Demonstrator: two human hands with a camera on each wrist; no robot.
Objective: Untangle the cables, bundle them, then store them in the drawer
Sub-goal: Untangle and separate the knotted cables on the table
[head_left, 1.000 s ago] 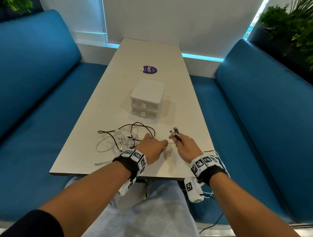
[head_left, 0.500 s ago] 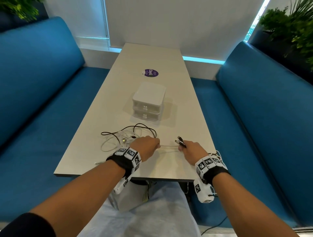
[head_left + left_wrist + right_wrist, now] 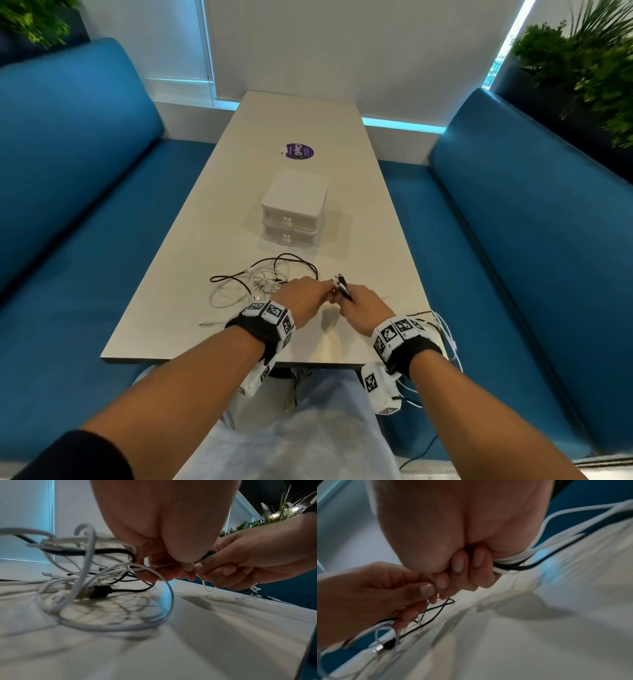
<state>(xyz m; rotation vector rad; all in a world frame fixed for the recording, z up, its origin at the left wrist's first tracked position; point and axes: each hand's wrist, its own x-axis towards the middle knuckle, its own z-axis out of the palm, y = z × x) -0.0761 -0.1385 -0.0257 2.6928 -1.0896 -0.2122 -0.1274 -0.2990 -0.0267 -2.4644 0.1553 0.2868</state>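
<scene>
A tangle of white and black cables lies on the table just left of my hands. My left hand pinches a thin white cable running out of the tangle. My right hand grips a gathered bunch of white and black cables; their plug ends stick up from its fist. The two hands touch at the fingertips. A white two-drawer box, both drawers closed, stands farther along the table.
The long pale table runs between two blue benches. A purple round sticker lies beyond the box. Loose cable loops hang off the table's right edge by my right wrist. Plants stand in both far corners.
My left hand has moved right and met my right hand at the plug ends; half a second ago a short stretch of white cable was taut between them.
</scene>
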